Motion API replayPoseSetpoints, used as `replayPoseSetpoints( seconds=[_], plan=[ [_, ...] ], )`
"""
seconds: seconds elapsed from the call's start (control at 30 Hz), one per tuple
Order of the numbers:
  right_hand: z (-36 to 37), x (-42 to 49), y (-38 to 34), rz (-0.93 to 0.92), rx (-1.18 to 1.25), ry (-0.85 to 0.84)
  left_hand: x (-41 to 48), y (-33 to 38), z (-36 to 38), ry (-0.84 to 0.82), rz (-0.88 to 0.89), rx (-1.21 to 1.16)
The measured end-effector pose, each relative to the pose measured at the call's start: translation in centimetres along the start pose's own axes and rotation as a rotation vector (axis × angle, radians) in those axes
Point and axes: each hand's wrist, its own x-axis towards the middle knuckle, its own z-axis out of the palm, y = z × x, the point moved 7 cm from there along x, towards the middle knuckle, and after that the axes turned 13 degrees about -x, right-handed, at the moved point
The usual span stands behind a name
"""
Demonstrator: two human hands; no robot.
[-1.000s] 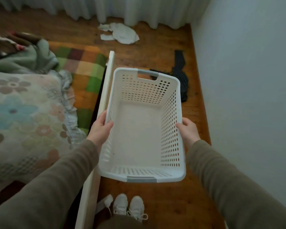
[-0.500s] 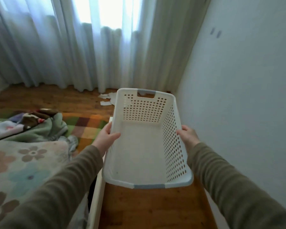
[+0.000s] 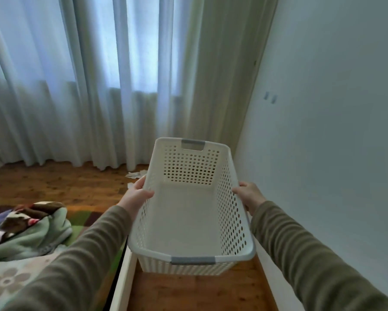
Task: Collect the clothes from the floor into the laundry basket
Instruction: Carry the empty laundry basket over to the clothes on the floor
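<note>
Hands carry an empty laundry basket (image 3: pixel 189 221) above a wooden floor (image 3: pixel 60 187).

Head view: the left hand (image 3: pixel 136 195) grips the basket's left rim and the right hand (image 3: pixel 249 195) its right rim; white clothes (image 3: pixel 136 175) lie on the far floor by the curtains (image 3: pixel 99 86).

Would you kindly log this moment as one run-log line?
left hand: grips left rim | right hand: grips right rim | white perforated plastic laundry basket: carried, empty | white cloth: on floor by curtain
</note>
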Motion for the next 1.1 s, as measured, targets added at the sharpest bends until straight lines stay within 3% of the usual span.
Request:
replayPoseSetpoints(
  seconds=[0.5, 1.1],
  plan=[
    [-7.3, 12.8, -6.2, -0.115, -0.070, 0.037, 12.5, 5.3, 5.8, 0.023, 0.125, 0.051],
    [-4.3, 32.5, -12.1, -0.085, 0.023, 0.024, 32.0, 12.2, 3.8, 0.045, 0.121, 0.087]
  ],
)
